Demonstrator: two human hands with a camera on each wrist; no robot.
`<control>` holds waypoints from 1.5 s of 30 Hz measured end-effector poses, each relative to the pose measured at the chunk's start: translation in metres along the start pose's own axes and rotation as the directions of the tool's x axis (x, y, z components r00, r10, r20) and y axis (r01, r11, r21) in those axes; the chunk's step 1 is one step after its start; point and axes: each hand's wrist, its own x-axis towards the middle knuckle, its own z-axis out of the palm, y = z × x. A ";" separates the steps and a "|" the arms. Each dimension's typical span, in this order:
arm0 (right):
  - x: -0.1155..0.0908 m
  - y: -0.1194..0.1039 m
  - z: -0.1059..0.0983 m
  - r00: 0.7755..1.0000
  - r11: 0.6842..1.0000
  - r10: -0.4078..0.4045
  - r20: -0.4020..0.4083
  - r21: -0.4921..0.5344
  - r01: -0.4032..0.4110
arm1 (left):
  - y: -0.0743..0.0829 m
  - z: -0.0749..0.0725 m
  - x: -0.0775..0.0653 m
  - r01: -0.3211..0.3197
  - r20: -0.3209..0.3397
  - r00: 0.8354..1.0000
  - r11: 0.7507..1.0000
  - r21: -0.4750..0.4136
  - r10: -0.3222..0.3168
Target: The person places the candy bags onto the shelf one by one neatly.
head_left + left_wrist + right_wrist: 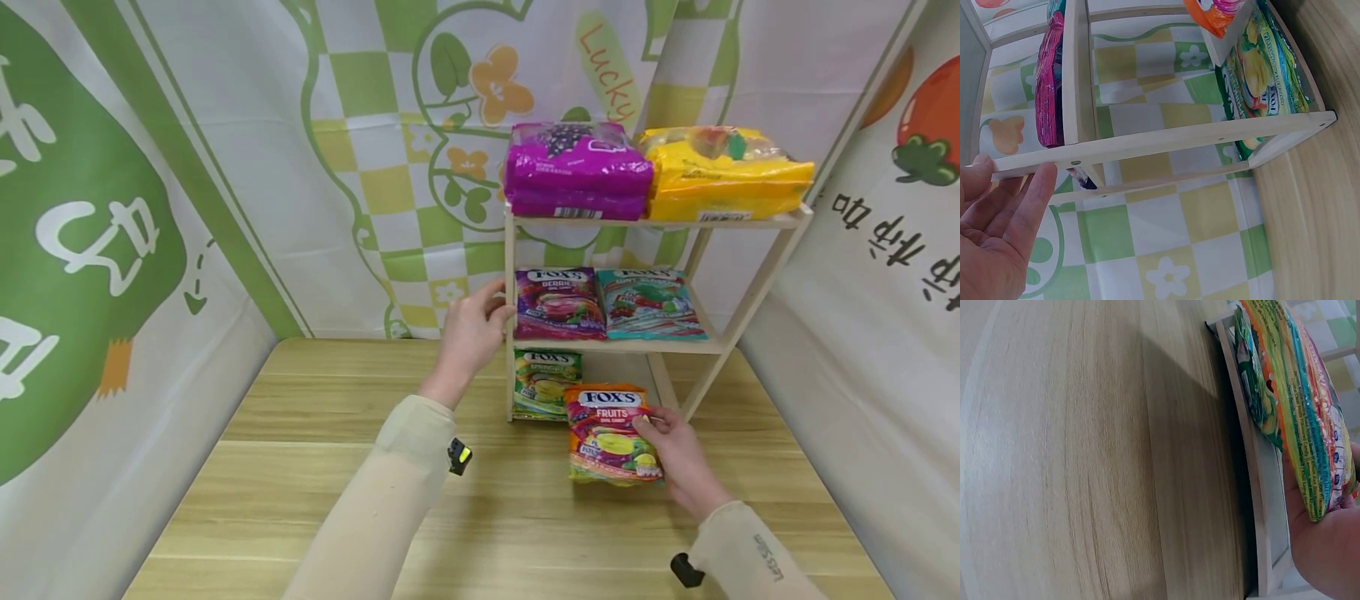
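Note:
My right hand point(681, 460) holds an orange bag of Fox's Fruits candy point(611, 437) by its right edge, thumb on the front. The bag is upright in front of the bottom shelf level. In the right wrist view, the candy bag point(1304, 406) shows its side, with the hand point(1329, 550) under its lower end. My left hand point(471, 333) grips the left front post of a small wooden rack point(510, 292) at middle-shelf height. The left wrist view shows the thumb and fingers of that hand point(1004, 219) on either side of the post point(1166, 147).
On the top level lie a purple candy bag point(577, 175) and a yellow one point(723, 179). The middle level holds a Berries bag point(558, 304) and a teal bag point(652, 304). A green bag point(547, 383) stands at the bottom left. Beneath is a wooden table point(300, 467).

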 end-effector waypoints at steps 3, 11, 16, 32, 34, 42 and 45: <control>0.001 0.001 -0.004 1.000 1.000 0.007 0.003 0.010 -0.007 | 0.000 0.000 0.000 -0.005 -0.003 1.000 1.000 0.002 0.005; 0.004 0.002 -0.012 1.000 1.000 0.025 -0.009 0.000 -0.025 | 0.000 -0.001 0.000 0.001 0.004 1.000 1.000 0.005 -0.001; 0.006 0.003 -0.017 0.999 0.999 0.040 -0.011 0.002 -0.040 | 0.000 -0.001 -0.001 0.002 0.002 1.000 1.000 0.010 -0.002; 0.009 0.010 -0.029 1.000 1.000 0.020 0.004 0.017 -0.020 | 0.000 0.000 0.000 0.001 0.001 1.000 1.000 0.006 -0.001; 0.009 0.012 -0.031 1.000 1.000 0.018 0.007 0.005 -0.018 | 0.000 0.000 0.000 0.006 0.003 1.000 1.000 0.006 -0.006; 0.012 0.016 -0.036 0.999 0.999 0.036 0.019 0.012 -0.037 | -0.001 0.000 0.000 0.000 0.002 1.000 1.000 0.003 0.000; 0.013 0.016 -0.036 0.998 0.998 0.054 0.021 0.016 -0.055 | -0.001 0.000 0.000 -0.022 -0.007 1.000 1.000 0.006 0.022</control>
